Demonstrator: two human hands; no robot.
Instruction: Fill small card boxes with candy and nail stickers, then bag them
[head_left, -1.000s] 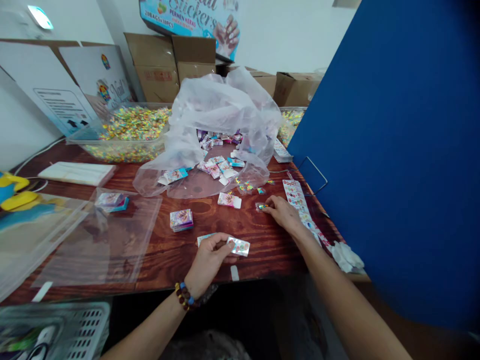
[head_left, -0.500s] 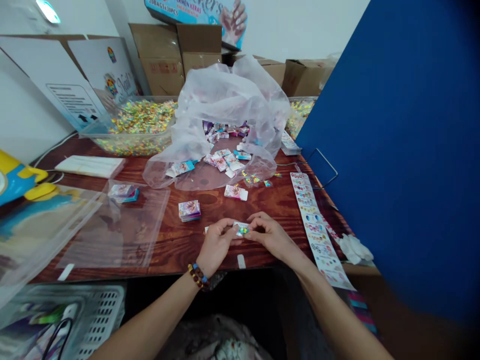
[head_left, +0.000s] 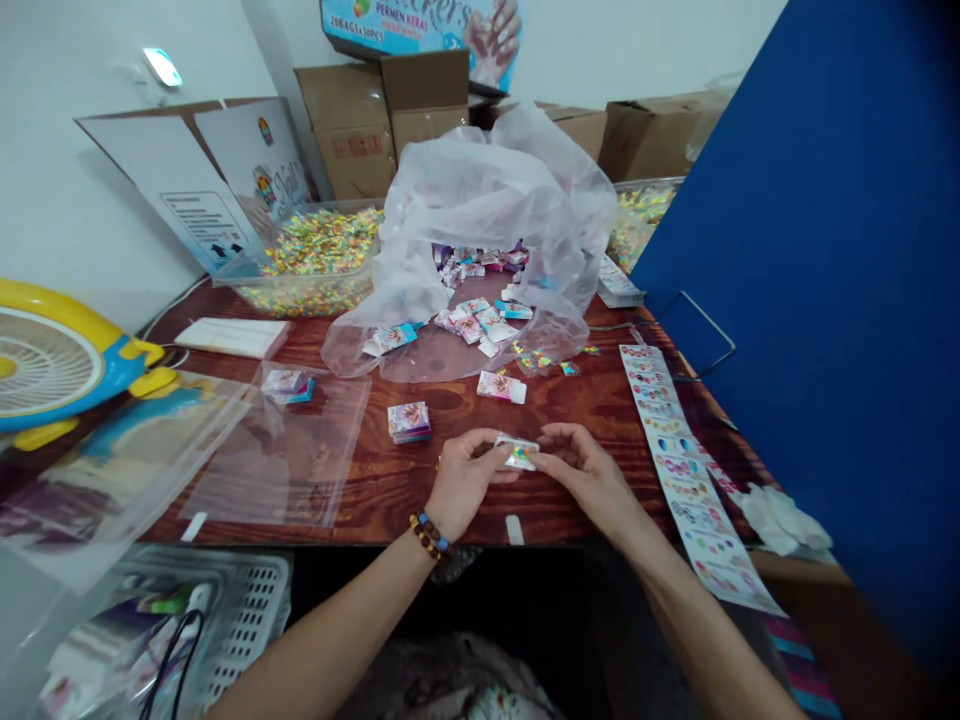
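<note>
1. Your left hand point(head_left: 469, 478) pinches a white card point(head_left: 513, 461) above the counter's point(head_left: 375, 490) near middle.
2. Your right hand's point(head_left: 592, 482) thumb meets the candy packet point(head_left: 523, 454) on it; whether it pinches, you cannot tell.
3. A sticker strip point(head_left: 679, 455) lies right.

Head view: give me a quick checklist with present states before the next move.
1. Left hand gripping the small white sticker piece: ok.
2. Colourful packet against the sticker piece: ok.
3. Right hand gripping the packet: cannot tell; its thumb is at the packet's edge, but the hold is unclear.
4. Small box with its end flap out apart from both hands: ok.
5. Long sticker strip wholly on the table: not ok; its near end runs past the edge.
</note>
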